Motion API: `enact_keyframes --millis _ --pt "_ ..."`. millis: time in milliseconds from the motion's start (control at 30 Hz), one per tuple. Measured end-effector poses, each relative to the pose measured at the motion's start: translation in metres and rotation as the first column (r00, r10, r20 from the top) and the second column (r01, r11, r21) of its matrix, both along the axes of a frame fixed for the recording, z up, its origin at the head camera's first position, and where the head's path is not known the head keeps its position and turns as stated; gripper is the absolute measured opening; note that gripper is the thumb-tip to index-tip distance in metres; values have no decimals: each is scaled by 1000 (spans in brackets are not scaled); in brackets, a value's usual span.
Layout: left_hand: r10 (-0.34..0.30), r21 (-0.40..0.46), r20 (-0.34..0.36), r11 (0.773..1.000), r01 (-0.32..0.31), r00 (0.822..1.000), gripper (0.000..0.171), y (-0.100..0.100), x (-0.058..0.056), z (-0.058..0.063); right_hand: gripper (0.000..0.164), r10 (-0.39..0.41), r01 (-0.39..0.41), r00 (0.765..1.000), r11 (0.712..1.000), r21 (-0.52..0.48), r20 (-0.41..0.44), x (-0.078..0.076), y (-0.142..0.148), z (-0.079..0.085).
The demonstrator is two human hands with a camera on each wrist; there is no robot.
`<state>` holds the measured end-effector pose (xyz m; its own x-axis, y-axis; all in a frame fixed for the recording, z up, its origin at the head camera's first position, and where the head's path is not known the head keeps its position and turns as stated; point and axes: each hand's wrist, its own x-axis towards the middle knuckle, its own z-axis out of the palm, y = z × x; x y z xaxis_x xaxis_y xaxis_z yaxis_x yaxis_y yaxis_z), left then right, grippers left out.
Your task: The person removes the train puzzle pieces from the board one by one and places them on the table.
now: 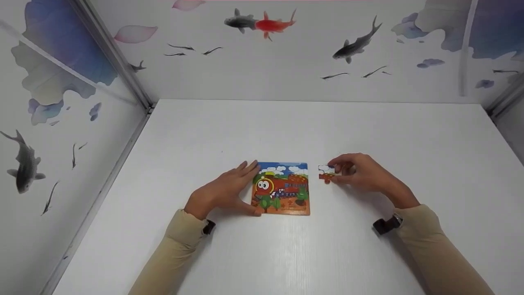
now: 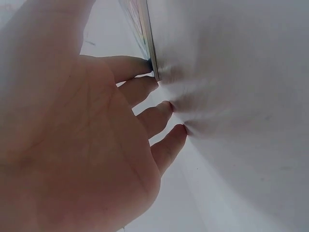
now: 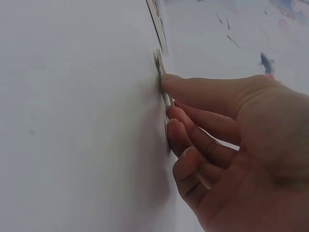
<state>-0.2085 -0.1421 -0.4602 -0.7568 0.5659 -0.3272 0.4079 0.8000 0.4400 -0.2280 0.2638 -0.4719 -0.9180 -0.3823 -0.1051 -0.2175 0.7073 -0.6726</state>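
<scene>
A square jigsaw puzzle [image 1: 286, 190] with a cartoon train, clouds and green bushes lies flat on the white table. My left hand [image 1: 227, 189] spans its left side, fingertips at the upper left corner and thumb at the lower left. In the left wrist view, those fingers are fairly straight, with two tips against the puzzle's edge [image 2: 151, 46]. Just right of the puzzle, my right hand [image 1: 366, 174] pinches a small puzzle piece [image 1: 326, 172] showing white cloud and red. The right wrist view has this piece edge-on, thumb and fingers on its near end, close over the table.
White table surface [image 1: 196, 135] surrounds the puzzle. Upright panels printed with fish and leaves stand along the back [image 1: 262, 69] and the left side [image 1: 77, 123]. Dark bands circle both wrists at the beige sleeves [image 1: 417, 227].
</scene>
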Motion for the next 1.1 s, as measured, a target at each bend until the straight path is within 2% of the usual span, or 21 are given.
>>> enact_keyframes --millis 567,767,1100 --pt "18 -16 19 1000 -17 1000 126 1 2 3 40 48 -49 998 998 -25 -47 0 3 -5" --pt "17 -25 22 1000 -16 1000 127 2 2 3 45 40 -40 999 999 -32 -14 2 1 1" --pt "20 -11 23 1000 -19 1000 126 0 1 1 45 39 -45 996 997 -65 -82 3 -23 10"
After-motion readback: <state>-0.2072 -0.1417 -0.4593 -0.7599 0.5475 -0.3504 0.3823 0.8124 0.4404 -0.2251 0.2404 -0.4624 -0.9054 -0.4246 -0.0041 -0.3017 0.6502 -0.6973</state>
